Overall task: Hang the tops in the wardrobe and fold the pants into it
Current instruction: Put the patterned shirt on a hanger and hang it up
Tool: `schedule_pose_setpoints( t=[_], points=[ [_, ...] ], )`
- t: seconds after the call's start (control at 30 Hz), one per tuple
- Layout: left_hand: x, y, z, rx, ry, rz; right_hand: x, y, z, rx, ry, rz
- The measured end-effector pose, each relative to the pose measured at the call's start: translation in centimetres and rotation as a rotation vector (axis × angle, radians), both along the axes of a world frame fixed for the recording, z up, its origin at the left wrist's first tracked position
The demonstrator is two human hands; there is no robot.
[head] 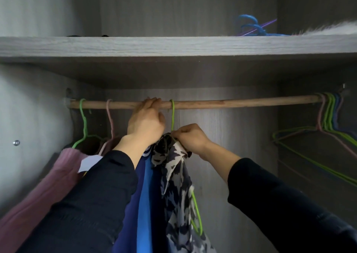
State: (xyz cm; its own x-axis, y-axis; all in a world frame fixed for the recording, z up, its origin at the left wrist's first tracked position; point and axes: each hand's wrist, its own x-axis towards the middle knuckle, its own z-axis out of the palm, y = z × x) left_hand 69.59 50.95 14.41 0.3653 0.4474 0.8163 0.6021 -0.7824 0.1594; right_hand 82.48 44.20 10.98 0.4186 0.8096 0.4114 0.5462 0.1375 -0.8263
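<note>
the patterned top point(179, 175) hangs on a green hanger point(172, 117) whose hook sits over the wooden rod point(231, 103), just right of the left hand point(145, 123) and straight above the right hand point(190, 137). the left hand's fingers curl over the rod, which runs left to right. the right hand, the nearer of the 2 to the top, pinches its collar at the hanger's neck.

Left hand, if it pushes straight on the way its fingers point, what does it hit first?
The wooden rod: the left hand points up and away, its fingers curled over it. Past the rod, probably the back panel, though depth is unclear.
</note>
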Motion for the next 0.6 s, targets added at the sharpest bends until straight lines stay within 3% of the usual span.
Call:
schedule_pose_setpoints(
  t=[0.2, 0.37, 0.6],
  points=[
    [2.8, -2.8, 0.9, 0.016, -0.065, 0.089, 5.2, -5.1, 0.9, -0.017, -0.198, -0.156],
    [9.0, -7.0, 1.5, 0.06, 0.068, -0.087, 10.6, -9.4, 0.8, -0.076, -0.353, -0.399],
    [16.1, -8.0, -0.1, 0.087, 0.209, -0.134, 15.7, -16.8, 0.1, -0.218, -0.936, -0.875]
  ],
)
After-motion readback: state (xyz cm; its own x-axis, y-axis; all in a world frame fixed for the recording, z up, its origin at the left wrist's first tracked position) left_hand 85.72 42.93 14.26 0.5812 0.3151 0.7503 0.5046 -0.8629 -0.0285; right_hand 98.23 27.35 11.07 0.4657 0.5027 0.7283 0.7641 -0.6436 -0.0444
